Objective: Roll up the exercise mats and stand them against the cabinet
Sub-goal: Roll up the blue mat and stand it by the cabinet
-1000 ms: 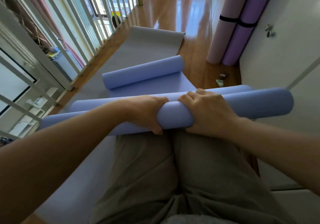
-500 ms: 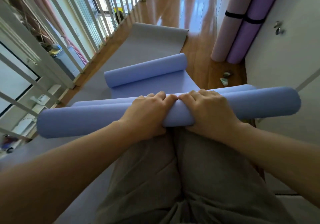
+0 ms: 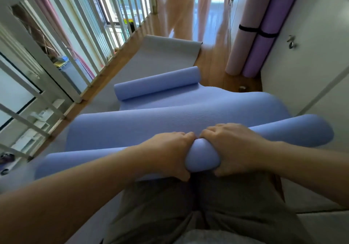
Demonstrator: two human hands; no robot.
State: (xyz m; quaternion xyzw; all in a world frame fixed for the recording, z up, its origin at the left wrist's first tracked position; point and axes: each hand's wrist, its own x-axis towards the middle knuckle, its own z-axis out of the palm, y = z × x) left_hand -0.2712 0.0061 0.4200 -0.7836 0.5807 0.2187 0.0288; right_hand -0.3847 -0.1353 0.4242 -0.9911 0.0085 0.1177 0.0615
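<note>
A blue exercise mat is partly rolled into a thick roll across my lap. My left hand and my right hand grip the roll side by side at its middle, fingers curled over the top and thumbs under it. The unrolled part arches up in front of the hands, and its far end is curled on the floor. A grey mat lies flat beneath and beyond it. Two rolled mats, pink and purple, stand strapped against the white cabinet.
A white railing runs along the left side of the mats. The wooden floor stretches ahead between the grey mat and the standing rolls. A small object lies on the floor by the cabinet's foot.
The roll has turned forward and risen toward the camera. The loose sheet ahead of it has bulged up into an arch. Both hands stay on the roll's middle, fingers shifted over the top.
</note>
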